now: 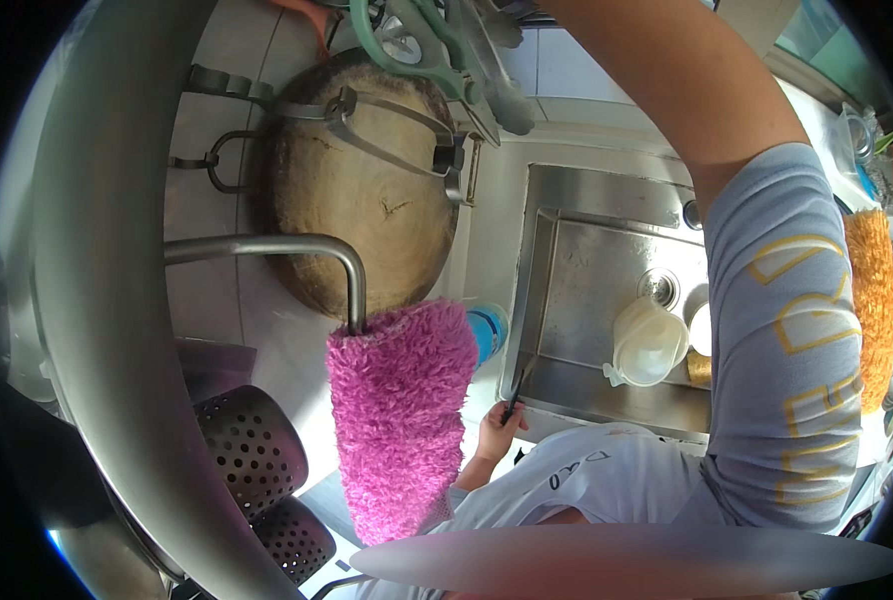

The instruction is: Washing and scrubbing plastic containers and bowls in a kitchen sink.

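My left hand (499,431) is near the lower left corner of the stainless steel sink (604,259), closed around a slim dark object (518,397), perhaps a knife, whose tip points up over the sink edge. My right arm rises along the right side, and its forearm leaves the picture at the top; the right hand is out of view. In the sink stand a translucent plastic jug (649,345) and, partly hidden by my sleeve, a white round container (701,328). A yellow sponge (700,369) lies beside them.
A pink fluffy cloth (401,420) hangs from a metal rail, before a blue-labelled bottle (488,334). Behind the hooks leans a round wooden chopping board (364,217). Green-handled scissors (416,52) hang above. Perforated metal holders (255,450) are at lower left, an orange fluffy cloth (872,307) at right.
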Motion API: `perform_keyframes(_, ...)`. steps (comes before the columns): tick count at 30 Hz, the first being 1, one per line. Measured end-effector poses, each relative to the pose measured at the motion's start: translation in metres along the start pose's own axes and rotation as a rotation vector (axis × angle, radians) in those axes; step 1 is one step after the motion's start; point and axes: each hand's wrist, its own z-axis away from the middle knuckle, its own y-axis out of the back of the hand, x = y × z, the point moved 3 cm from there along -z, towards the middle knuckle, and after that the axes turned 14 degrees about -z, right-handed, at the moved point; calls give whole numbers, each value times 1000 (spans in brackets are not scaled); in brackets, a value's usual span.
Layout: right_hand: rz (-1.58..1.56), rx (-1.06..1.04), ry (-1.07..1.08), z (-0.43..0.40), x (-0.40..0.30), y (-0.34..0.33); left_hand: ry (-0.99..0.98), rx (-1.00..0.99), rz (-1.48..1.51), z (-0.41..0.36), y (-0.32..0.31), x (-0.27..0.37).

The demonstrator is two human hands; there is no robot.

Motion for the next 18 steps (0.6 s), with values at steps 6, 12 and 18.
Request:
perform_keyframes(6,129,114,-931,-22,36,14,5,-12,16,-1,-1,6)
perform_keyframes(12,-210,376,-667,-36,27,-11,42,23,27,3,4,-3)
perform_keyframes(18,-638,-35,-889,25,87,29,-57,-63,-2,-15,-12,13)
